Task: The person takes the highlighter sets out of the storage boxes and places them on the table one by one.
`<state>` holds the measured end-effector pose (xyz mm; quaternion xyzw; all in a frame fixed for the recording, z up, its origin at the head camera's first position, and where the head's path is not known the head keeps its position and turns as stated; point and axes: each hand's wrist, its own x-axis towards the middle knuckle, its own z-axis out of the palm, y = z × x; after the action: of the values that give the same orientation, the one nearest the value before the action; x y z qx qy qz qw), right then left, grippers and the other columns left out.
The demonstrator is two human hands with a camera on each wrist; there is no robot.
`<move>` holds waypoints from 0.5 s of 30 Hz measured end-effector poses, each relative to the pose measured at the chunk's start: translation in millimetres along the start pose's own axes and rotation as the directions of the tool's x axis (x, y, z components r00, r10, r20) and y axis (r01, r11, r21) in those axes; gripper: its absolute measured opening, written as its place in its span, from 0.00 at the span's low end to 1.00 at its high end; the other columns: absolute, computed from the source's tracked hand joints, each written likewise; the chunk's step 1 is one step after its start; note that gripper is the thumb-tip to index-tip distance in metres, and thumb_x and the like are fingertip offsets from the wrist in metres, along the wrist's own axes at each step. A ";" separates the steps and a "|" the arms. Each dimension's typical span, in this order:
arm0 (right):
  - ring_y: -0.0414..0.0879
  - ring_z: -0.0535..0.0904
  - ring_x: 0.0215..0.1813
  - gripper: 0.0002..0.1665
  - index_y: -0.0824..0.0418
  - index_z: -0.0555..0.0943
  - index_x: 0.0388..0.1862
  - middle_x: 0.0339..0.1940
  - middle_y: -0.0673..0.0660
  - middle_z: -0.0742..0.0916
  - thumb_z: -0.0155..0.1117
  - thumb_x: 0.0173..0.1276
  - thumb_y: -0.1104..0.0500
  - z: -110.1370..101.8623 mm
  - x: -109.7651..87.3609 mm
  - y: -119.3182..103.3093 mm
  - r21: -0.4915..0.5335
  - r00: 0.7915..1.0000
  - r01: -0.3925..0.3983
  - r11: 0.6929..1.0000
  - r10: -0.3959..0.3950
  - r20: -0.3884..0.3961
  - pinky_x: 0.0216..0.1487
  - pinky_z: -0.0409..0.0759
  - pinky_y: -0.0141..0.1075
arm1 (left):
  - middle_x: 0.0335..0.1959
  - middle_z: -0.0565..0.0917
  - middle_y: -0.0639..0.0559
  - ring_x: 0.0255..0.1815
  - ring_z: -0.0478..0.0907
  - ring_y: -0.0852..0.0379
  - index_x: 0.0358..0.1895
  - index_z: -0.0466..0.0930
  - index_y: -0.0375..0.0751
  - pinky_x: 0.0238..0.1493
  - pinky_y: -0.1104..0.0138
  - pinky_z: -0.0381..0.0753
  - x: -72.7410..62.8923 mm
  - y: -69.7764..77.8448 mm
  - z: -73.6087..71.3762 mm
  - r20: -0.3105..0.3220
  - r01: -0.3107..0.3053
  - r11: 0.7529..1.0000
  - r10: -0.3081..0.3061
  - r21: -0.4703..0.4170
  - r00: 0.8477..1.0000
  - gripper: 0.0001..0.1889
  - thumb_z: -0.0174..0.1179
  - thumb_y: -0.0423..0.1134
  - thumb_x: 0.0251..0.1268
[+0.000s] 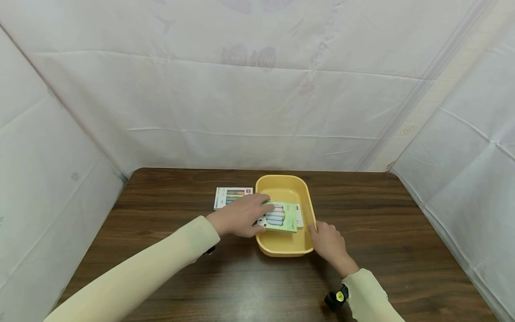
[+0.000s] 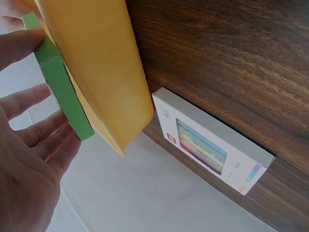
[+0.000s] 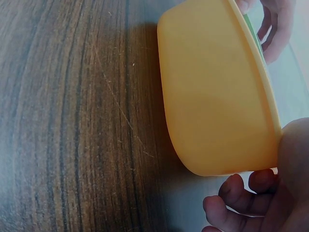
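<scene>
The left hand [image 1: 242,216] pinches the green box [image 1: 287,218] by its left end, over the yellow tub [image 1: 283,245]. The box sticks out to that hand's right, long side going across the tub. The right hand [image 1: 331,243], farther from the box, grips the tub's right edge.

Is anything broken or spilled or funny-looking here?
A thin pale line on the table beside the yellow tub slants across the grain, so it might be a scratch. I see nothing spilled.

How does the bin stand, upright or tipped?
The bin is upright: the head view looks down into its open top, with the table beneath.
</scene>
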<state>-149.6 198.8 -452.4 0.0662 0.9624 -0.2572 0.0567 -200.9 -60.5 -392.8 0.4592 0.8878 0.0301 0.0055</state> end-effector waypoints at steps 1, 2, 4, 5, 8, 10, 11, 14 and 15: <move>0.45 0.71 0.19 0.21 0.59 0.77 0.28 0.17 0.53 0.77 0.44 0.76 0.51 0.0 -0.2 -0.1 0.002 1.000 -0.001 1.000 0.001 0.000 0.19 0.64 0.35 | 0.62 0.73 0.46 0.58 0.72 0.53 0.65 0.71 0.46 0.62 0.60 0.73 -0.8 -0.3 0.5 -0.001 0.003 1.000 -0.003 -0.003 1.000 0.28 0.60 0.51 0.63; 0.45 0.71 0.19 0.21 0.59 0.78 0.28 0.17 0.53 0.77 0.44 0.76 0.51 0.0 -0.3 -0.1 0.003 1.000 -0.002 1.000 0.002 0.000 0.19 0.64 0.35 | 0.61 0.72 0.46 0.58 0.72 0.53 0.65 0.71 0.46 0.62 0.60 0.73 -1.7 -0.6 1.0 -0.001 0.005 1.000 -0.005 -0.005 1.000 0.28 0.60 0.51 0.63; 0.45 0.71 0.19 0.21 0.59 0.78 0.28 0.17 0.53 0.77 0.44 0.75 0.51 0.3 -0.4 -0.2 0.005 1.000 -0.003 1.000 0.003 -0.001 0.19 0.64 0.35 | 0.62 0.72 0.46 0.58 0.72 0.53 0.66 0.71 0.47 0.62 0.59 0.73 -3.6 -1.3 1.8 -0.002 0.008 1.000 -0.008 -0.008 1.000 0.29 0.60 0.52 0.63; 0.45 0.71 0.19 0.21 0.59 0.78 0.28 0.17 0.53 0.77 0.44 0.75 0.51 0.3 -0.5 -0.4 0.007 1.000 -0.003 1.000 0.003 -0.001 0.19 0.64 0.35 | 0.62 0.72 0.46 0.59 0.72 0.53 0.66 0.71 0.47 0.63 0.59 0.73 -4.5 -1.8 2.3 -0.004 0.010 1.000 -0.010 -0.013 1.000 0.29 0.60 0.52 0.63; 0.45 0.71 0.19 0.21 0.59 0.78 0.28 0.17 0.53 0.77 0.44 0.75 0.51 0.3 -0.8 -0.6 0.011 1.000 -0.003 1.000 0.003 -0.001 0.19 0.64 0.35 | 0.63 0.72 0.45 0.60 0.71 0.52 0.66 0.70 0.47 0.64 0.59 0.72 -7.5 -3.3 3.1 -0.007 0.016 1.000 -0.016 -0.021 1.000 0.29 0.60 0.52 0.63; 0.45 0.70 0.18 0.21 0.59 0.78 0.28 0.17 0.53 0.76 0.44 0.75 0.51 0.5 -0.7 -0.5 0.012 1.000 -0.002 1.000 0.002 -0.001 0.19 0.64 0.35 | 0.64 0.71 0.45 0.61 0.71 0.52 0.67 0.70 0.47 0.64 0.59 0.72 -9.2 -4.5 3.2 -0.013 0.019 0.999 -0.020 -0.029 1.000 0.29 0.60 0.52 0.63; 0.45 0.70 0.18 0.20 0.59 0.78 0.28 0.17 0.53 0.76 0.44 0.75 0.51 0.5 -0.8 -0.3 0.013 1.000 -0.001 1.000 0.001 -0.001 0.19 0.64 0.35 | 0.64 0.71 0.45 0.62 0.71 0.52 0.67 0.70 0.47 0.65 0.58 0.72 -10.1 -4.9 3.2 -0.016 0.022 0.999 -0.023 -0.033 1.000 0.30 0.60 0.52 0.63; 0.45 0.70 0.18 0.20 0.60 0.78 0.29 0.17 0.53 0.76 0.44 0.75 0.52 0.5 -0.4 -0.2 0.016 1.000 -0.003 1.000 0.003 0.001 0.19 0.64 0.35 | 0.64 0.71 0.45 0.62 0.71 0.51 0.67 0.69 0.47 0.65 0.58 0.72 -12.4 -6.1 2.6 -0.023 0.022 0.999 -0.023 -0.043 0.999 0.30 0.60 0.51 0.63; 0.45 0.70 0.18 0.20 0.60 0.78 0.29 0.17 0.53 0.76 0.44 0.75 0.51 0.5 -0.3 -0.2 0.017 1.000 -0.004 1.000 0.004 0.002 0.19 0.64 0.35 | 0.64 0.72 0.45 0.61 0.71 0.51 0.67 0.69 0.47 0.65 0.58 0.72 -13.1 -6.4 2.5 -0.027 0.021 0.999 -0.022 -0.047 0.999 0.30 0.60 0.51 0.63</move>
<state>-149.3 198.4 -452.7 0.0684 0.9600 -0.2653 0.0577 -198.5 -74.7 -395.9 0.4490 0.8917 0.0569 0.0042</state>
